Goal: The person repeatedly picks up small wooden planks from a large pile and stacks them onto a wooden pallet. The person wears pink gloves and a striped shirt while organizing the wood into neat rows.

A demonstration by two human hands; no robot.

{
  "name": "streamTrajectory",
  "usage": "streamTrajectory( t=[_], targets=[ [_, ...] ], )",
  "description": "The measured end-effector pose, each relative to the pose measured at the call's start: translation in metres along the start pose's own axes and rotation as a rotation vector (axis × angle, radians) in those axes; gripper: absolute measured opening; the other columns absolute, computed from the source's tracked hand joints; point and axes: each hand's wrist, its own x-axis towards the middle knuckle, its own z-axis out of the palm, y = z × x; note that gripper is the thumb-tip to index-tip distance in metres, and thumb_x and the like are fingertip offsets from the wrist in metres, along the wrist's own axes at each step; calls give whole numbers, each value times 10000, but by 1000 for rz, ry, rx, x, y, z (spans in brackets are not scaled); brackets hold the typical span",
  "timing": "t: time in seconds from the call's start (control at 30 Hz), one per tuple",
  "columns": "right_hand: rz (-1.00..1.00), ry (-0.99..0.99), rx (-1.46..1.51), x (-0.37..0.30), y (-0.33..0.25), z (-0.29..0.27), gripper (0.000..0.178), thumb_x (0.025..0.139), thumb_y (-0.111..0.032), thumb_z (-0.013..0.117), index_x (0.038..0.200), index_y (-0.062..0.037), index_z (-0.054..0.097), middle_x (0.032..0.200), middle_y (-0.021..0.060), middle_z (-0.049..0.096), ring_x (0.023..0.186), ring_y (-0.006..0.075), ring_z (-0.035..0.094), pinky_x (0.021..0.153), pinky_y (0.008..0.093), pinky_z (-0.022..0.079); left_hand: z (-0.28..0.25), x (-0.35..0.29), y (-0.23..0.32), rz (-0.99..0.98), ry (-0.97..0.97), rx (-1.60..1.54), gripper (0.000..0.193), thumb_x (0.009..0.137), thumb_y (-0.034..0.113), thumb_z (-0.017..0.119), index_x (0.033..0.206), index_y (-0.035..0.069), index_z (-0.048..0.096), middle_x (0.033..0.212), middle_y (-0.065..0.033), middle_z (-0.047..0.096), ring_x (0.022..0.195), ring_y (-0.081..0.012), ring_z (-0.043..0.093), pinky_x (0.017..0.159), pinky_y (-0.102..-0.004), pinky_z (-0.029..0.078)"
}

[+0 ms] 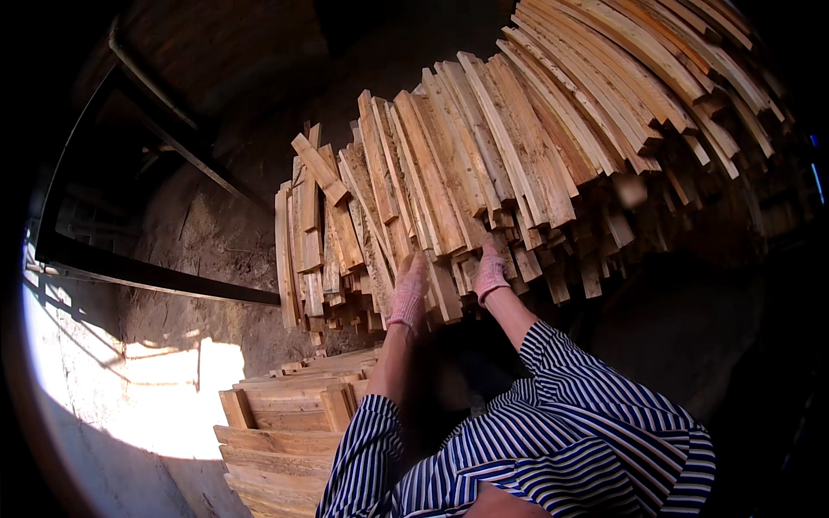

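Observation:
A tall stack of pale wooden planks leans in rows ahead of me, their cut ends facing down toward me. My left hand, in a pink knit glove, presses on the lower ends of planks near the stack's middle. Just to the right, my right hand, gloved the same way, rests its fingers against plank ends. Whether either hand grips a board or only touches it is unclear. My sleeves are striped blue and white.
A lower pile of planks lies at the bottom left beside my left arm. Dirt floor stretches left, with a sunlit patch. A dark metal frame and pipe stand at the upper left.

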Motion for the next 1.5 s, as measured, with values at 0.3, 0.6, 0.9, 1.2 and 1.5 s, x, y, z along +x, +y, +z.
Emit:
streamTrajectory(
  t=[0.3, 0.6, 0.9, 1.2, 1.5],
  targets=[
    [96, 57, -65, 115, 41, -28, 685, 932, -629, 608, 1346, -85, 565, 1302, 176, 611, 1153, 321, 620, 931, 478, 541, 61, 76, 41, -40, -17, 607, 701, 895, 430, 715, 1318, -102, 541, 1159, -205, 680, 1000, -254, 670, 807, -373, 531],
    [9, -433, -494, 34, -15, 25, 613, 925, -445, 725, 1393, -94, 542, 1186, 89, 650, 1076, 252, 603, 884, 416, 499, -34, 95, 80, -178, -98, 28, 648, 933, 403, 719, 1379, -23, 521, 1385, -182, 553, 1190, -266, 604, 626, -330, 613],
    [101, -615, -512, 29, -56, 33, 848, 871, -526, 726, 1508, -45, 441, 1494, 125, 500, 1367, 278, 453, 1154, 487, 308, -30, 81, 45, 64, -129, 613, 1076, 886, 597, 697, 1583, -41, 181, 1581, -290, 339, 1423, -383, 407, 1090, -484, 438],
    [-173, -484, -1082, 9, -86, 40, 743, 899, -478, 754, 1404, -9, 477, 1361, 156, 592, 1315, 274, 540, 1095, 403, 445, 38, 56, 89, -182, -268, 49, 772, 959, 489, 656, 1483, -38, 445, 1528, -172, 482, 1480, -263, 344, 1244, -368, 201],
    [-340, -576, -1123, -58, -49, 27, 1015, 795, -436, 835, 1468, 72, 269, 1402, 240, 493, 1291, 319, 528, 1122, 408, 415, 27, -49, 125, -106, -252, 187, 613, 961, 396, 685, 1315, -99, 605, 1392, -184, 602, 1321, -252, 519, 1171, -339, 335]
  ],
)
